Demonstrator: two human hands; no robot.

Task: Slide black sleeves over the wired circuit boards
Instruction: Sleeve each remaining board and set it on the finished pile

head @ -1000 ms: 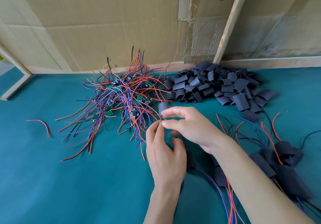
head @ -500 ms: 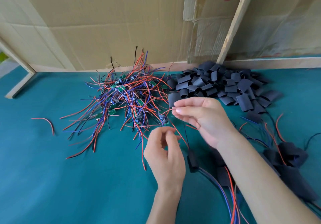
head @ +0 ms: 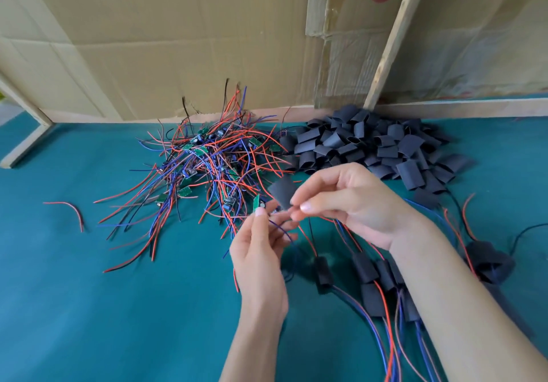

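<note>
While the right hand (head: 353, 200) pinches a flat black sleeve (head: 283, 190) between thumb and fingers, the sleeve stands tilted in the air above the teal table (head: 74, 307), just in front of the wire pile. Just to its left, the left hand (head: 261, 251) pinches a small green circuit board (head: 256, 202) at its fingertips, thumb pressed against forefinger, with a blue wire (head: 281, 232) looping down from it across the palm. Board and sleeve sit close together but the board is not inside the sleeve; whether they touch cannot be told.

Behind the hands lies a tangled heap of wired boards (head: 207, 168) with red, blue and black leads spreading out to the left. Right of that heap, touching it, is a pile of loose black sleeves (head: 370, 147). Under and beside the right forearm lie boards already covered by sleeves (head: 370, 275), their red and blue leads trailing toward the near edge. A single red wire scrap (head: 72, 212) lies alone well to the left. Cardboard sheets (head: 178, 40) and a wooden slat (head: 391, 37) stand along the back of the table
</note>
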